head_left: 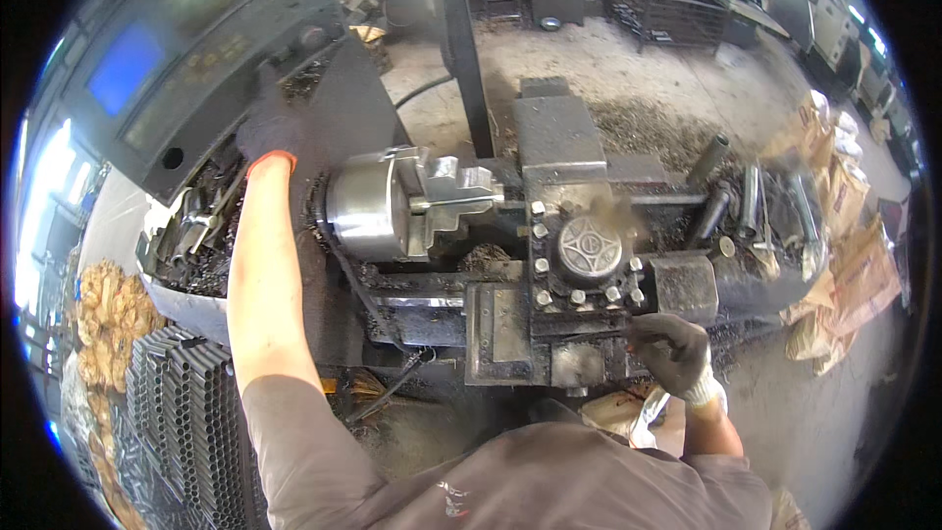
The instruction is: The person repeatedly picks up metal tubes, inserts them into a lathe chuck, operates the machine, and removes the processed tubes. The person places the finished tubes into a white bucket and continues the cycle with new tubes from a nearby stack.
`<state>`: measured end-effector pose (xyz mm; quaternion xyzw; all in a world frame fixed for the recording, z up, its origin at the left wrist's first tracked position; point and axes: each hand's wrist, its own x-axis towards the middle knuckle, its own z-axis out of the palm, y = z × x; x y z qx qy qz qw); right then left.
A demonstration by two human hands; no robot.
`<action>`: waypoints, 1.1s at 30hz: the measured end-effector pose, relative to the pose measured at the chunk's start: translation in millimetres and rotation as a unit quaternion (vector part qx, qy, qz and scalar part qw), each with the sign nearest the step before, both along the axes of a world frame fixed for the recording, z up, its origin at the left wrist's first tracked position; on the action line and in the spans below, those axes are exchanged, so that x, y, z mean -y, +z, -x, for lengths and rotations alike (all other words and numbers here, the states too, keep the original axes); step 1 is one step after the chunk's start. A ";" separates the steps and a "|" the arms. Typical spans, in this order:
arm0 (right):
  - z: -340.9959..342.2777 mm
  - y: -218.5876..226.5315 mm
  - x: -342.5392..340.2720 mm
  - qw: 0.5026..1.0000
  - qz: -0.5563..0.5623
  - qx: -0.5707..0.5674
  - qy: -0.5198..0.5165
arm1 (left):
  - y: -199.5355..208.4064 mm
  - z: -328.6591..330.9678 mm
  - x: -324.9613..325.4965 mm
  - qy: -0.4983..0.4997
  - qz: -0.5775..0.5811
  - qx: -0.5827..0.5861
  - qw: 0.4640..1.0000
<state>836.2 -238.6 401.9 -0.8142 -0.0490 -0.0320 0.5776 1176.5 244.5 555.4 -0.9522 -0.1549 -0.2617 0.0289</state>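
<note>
The chuck [361, 208] is smooth, glossy bare metal. To its right, the round cap [590, 248] is duller metal, patterned in relief; farther right, sacks [859, 287] look like creased matt paper. Below-right of it, the right hand [675, 347] wears matt cloth; below-left, tubes [180, 410] are sheeny metal.

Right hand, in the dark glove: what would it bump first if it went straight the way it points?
Probably the metal tool post, up and to the left of the right hand, though depth is unclear.

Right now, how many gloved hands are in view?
2: left hand, above-left of the chuck; right hand, below-right of the toolpost. Others may be hidden.
</note>
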 end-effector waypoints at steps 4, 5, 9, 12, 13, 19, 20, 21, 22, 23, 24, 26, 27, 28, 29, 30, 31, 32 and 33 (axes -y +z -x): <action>-4.3 -4.6 -31.3 0.992 -0.023 0.001 0.126 | -57.4 90.4 30.0 -0.150 -0.068 0.103 0.981; -7.2 -8.6 -47.6 0.985 -0.052 -0.016 0.166 | -87.1 132.5 39.8 -0.247 -0.080 0.128 0.957; -15.9 -46.5 -137.5 0.937 -0.042 -0.086 0.337 | -234.2 317.2 47.1 -0.334 0.070 -0.129 0.931; -10.0 -107.9 -231.5 0.877 -0.028 -0.102 0.468 | -341.6 465.9 -16.5 -0.053 0.362 -0.404 0.838; -0.3 -130.8 -264.0 0.861 0.000 -0.128 0.492 | -369.3 526.5 -39.5 0.034 0.406 -0.377 0.832; 107.9 -241.0 -455.8 0.708 0.229 -0.088 0.663 | -478.8 919.2 -92.9 0.472 0.505 -0.285 0.664; 129.5 -252.5 -488.5 0.661 0.244 -0.063 0.707 | -493.6 975.4 -85.8 0.513 0.490 -0.274 0.650; 149.5 -261.0 -520.7 0.617 0.254 -0.003 0.745 | -507.3 1022.1 -72.7 0.565 0.507 -0.236 0.607; 169.8 -267.1 -553.4 0.574 0.284 0.038 0.767 | -517.3 1067.6 -56.4 0.605 0.512 -0.196 0.577; 188.0 -270.8 -585.6 0.541 0.282 0.075 0.788 | -524.9 1105.1 -40.5 0.596 0.508 -0.212 0.585; 204.4 -271.5 -619.1 0.506 0.292 0.087 0.807 | -532.2 1130.6 -31.0 0.642 0.548 -0.209 0.494; 231.0 -265.6 -681.9 0.493 0.265 0.145 0.816 | -546.0 1152.5 -22.2 0.665 0.566 -0.144 0.466; 240.3 -259.8 -717.0 0.506 0.251 0.172 0.807 | -550.5 1152.5 -23.7 0.665 0.576 -0.109 0.462; 245.2 -252.2 -750.0 0.510 0.270 0.194 0.793 | -553.5 1146.9 -29.9 0.661 0.591 -0.089 0.454; 243.2 -242.5 -785.9 0.536 0.249 0.221 0.776 | -555.4 1136.8 -40.3 0.655 0.606 -0.071 0.447; 236.0 -231.8 -826.1 0.547 0.282 0.241 0.750 | -556.7 1123.3 -52.9 0.645 0.620 -0.053 0.443; 228.1 -223.1 -865.7 0.605 0.287 0.233 0.705 | -556.5 1108.8 -65.7 0.635 0.636 -0.035 0.437; 212.0 -214.4 -905.2 0.657 0.322 0.199 0.652 | -555.5 1095.8 -79.2 0.625 0.648 -0.020 0.435; 195.5 -206.4 -952.6 0.689 0.342 0.203 0.606 | -554.1 1083.2 -93.8 0.615 0.658 -0.004 0.434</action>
